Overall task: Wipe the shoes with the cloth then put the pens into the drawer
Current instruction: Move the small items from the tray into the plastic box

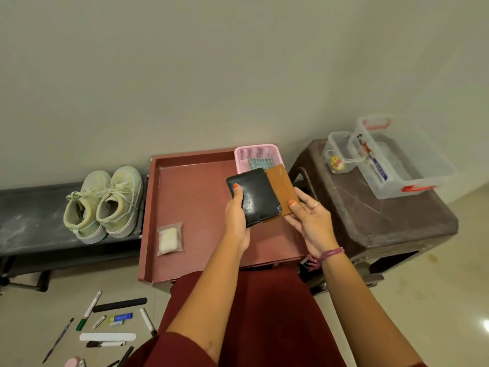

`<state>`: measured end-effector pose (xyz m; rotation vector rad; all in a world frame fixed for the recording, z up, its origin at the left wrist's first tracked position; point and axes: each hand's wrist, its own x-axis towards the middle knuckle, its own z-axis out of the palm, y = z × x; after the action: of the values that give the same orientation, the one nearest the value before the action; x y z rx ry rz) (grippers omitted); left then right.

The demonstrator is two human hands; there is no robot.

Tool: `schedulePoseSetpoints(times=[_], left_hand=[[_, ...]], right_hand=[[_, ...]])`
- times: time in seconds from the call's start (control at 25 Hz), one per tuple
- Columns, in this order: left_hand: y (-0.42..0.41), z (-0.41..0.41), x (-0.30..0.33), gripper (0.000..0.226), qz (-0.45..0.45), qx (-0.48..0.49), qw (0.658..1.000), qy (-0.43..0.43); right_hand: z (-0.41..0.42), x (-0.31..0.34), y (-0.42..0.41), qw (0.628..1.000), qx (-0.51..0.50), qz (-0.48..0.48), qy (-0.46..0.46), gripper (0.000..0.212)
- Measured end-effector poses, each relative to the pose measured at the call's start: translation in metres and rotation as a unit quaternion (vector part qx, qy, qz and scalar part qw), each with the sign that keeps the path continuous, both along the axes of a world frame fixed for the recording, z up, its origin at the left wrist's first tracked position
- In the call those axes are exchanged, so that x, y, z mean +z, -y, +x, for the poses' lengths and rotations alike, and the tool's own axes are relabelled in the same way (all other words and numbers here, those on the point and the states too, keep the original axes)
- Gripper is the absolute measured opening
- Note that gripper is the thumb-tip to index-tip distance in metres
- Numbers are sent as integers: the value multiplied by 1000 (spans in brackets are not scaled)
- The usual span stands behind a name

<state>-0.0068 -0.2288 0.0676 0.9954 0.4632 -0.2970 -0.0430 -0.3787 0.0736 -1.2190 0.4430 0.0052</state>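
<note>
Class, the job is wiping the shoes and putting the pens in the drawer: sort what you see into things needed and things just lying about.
Needed:
shoes on the bench
pens on the floor
open red drawer

Lying about:
black wallet, gripped by the left hand
brown wallet, held by the right hand
pink basket
clear boxes

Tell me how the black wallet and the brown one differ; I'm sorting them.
The black wallet looks glossy and scuffed; the brown wallet looks matte. The black one lies on top, overlapping the brown. The left hand grips the black; the right hand holds the brown. Both are flat rectangles held above the red drawer.
</note>
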Motion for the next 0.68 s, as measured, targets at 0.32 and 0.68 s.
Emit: schedulePoseSetpoints(times=[0.32,0.68], left_hand=[[83,-2,32,52,59,-15,996,68],[165,12,39,58,113,-57,986,109]], right_hand=[[-21,37,51,998,-2,49,30,31],[-22,53,109,997,-44,51,31,44]])
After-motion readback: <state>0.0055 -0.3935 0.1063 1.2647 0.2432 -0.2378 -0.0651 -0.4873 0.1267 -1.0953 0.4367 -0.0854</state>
